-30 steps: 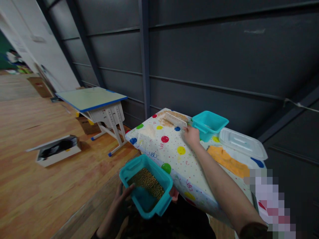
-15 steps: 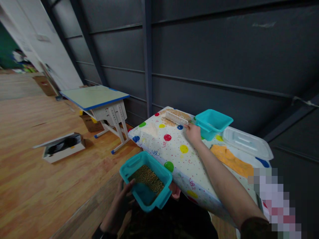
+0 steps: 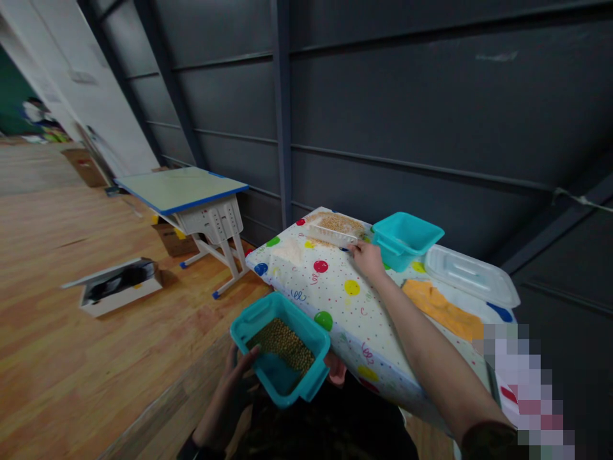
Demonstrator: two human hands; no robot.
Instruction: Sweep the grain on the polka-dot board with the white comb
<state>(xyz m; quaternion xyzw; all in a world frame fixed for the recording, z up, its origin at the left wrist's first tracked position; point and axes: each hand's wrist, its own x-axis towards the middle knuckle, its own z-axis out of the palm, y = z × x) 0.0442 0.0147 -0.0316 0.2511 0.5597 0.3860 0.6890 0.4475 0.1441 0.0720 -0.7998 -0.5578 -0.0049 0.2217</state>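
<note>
My left hand (image 3: 237, 377) grips the near end of a teal bin (image 3: 280, 354) holding greenish beans, tilted and held below the table's near edge. My right hand (image 3: 366, 259) reaches across the table with fingers closed on the end of a white flat scraper (image 3: 330, 235). The scraper lies against a pile of tan grains (image 3: 338, 223) at the table's far corner. A second, smaller pale heap (image 3: 287, 251) lies at the left edge of the spotted tablecloth (image 3: 335, 300).
An empty teal bin (image 3: 406, 239) stands beside my right hand, with a clear plastic lid (image 3: 472, 276) and an orange cloth (image 3: 443, 310) to its right. A school desk (image 3: 184, 191) and an open box (image 3: 115, 287) sit on the wooden floor to the left. A dark panelled wall rises behind.
The white scraper has swung lower and closer along the grain pile under my right hand. The bean bin stays about where it was.
</note>
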